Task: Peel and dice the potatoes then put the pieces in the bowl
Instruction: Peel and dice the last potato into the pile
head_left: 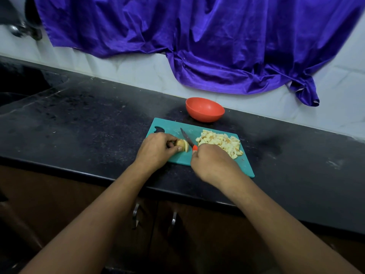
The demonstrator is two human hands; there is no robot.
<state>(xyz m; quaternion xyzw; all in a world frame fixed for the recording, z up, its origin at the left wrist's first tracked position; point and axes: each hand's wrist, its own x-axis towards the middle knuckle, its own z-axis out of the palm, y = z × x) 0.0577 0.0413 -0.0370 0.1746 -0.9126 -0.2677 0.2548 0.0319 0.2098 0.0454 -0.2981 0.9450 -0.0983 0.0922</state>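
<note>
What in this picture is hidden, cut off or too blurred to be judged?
Head view, knife handle: only an orange tip shows; the grip of the right hand covers the rest.
Head view, potato piece: its left end lies under fingers of the left hand.
Head view, shiny object at top left: blurred, cut by the edge.

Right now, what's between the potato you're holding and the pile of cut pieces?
The knife, its blade beside the potato, over bare cutting board before the pile. The head view shows it.
</note>
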